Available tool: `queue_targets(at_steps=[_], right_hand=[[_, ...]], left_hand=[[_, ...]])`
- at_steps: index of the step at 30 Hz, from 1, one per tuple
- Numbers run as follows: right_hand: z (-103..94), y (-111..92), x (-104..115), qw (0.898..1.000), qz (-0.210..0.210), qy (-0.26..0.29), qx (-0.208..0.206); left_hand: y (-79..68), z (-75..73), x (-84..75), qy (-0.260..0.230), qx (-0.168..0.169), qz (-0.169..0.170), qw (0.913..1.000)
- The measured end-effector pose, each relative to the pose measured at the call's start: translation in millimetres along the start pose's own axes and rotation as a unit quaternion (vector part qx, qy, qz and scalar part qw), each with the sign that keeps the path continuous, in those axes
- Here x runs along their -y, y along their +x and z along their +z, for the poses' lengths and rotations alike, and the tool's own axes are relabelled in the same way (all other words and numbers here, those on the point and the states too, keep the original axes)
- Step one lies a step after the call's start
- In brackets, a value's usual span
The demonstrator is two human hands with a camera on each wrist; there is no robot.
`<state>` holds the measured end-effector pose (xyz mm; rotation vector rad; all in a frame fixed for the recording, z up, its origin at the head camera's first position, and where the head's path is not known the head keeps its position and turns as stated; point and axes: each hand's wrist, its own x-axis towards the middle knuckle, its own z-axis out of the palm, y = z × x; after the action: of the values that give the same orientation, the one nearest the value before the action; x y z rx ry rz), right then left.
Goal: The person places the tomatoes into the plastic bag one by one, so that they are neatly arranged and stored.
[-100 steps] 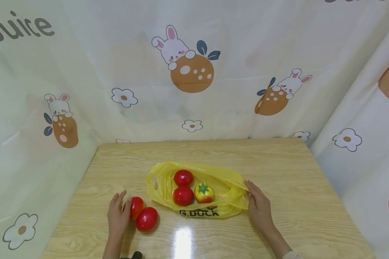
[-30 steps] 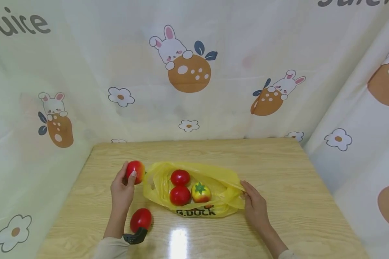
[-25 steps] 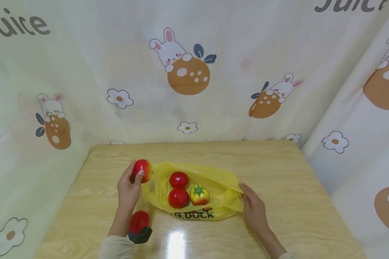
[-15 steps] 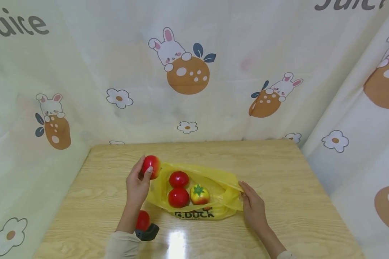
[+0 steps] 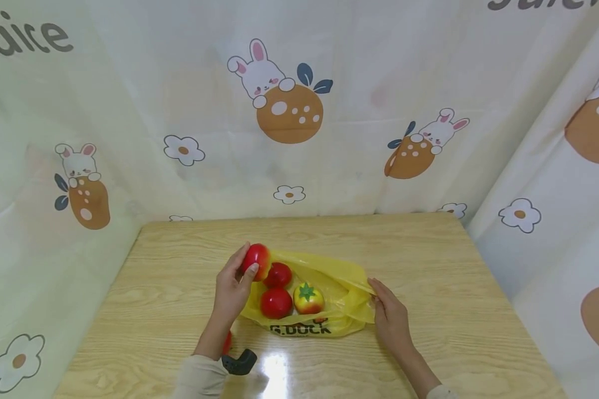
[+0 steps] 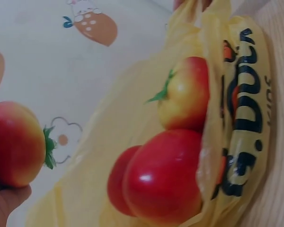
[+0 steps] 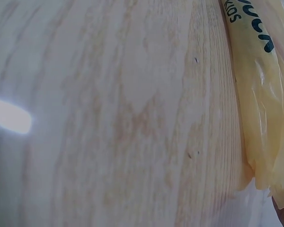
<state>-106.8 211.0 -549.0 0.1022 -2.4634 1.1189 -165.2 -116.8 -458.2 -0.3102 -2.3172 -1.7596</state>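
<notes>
My left hand (image 5: 233,291) holds a red-and-yellow tomato (image 5: 257,261) by its sides, over the left end of a yellow plastic bag (image 5: 336,275). In the left wrist view the green leaves on this tomato (image 6: 16,144) point toward the bag. Inside the bag lie a red tomato (image 5: 276,303), a second red one (image 5: 281,275) behind it, and a yellow-red tomato (image 5: 308,299) with its green top up. My right hand (image 5: 393,316) pinches the bag's right edge, and the mouth stands apart. The right wrist view shows mostly wood and the bag's side.
Another red tomato (image 5: 227,342) lies on the wooden table (image 5: 429,266), mostly hidden behind my left forearm. A black device (image 5: 239,363) sits at my left wrist. A patterned curtain (image 5: 204,100) encloses the table's back and sides.
My left hand has picked the red-and-yellow tomato up from the table's left and carried it right, to over the bag. The right hand keeps its hold on the bag's edge.
</notes>
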Motion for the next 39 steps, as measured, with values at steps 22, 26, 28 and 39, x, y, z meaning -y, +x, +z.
queue_targets(at_steps=[22,26,28,39], right_hand=[[-0.4,-0.9,0.5,1.0,0.016,0.016,0.014],[-0.8,-1.6,2.2,0.999,0.015,0.033,0.017],[-0.5,-1.9,2.2,0.999,0.018,0.038,0.018],[3.7,-3.2,-1.6,0.999,0.005,0.04,0.006]], left_hand=[[-4.1,11.4,22.7,0.013,0.048,0.019,0.9986],[-7.1,17.5,25.3,0.007,0.057,0.041,0.9975],[-9.3,20.9,26.5,0.033,0.063,0.051,0.9962],[-12.8,31.6,34.7,0.155,0.093,0.08,0.9804]])
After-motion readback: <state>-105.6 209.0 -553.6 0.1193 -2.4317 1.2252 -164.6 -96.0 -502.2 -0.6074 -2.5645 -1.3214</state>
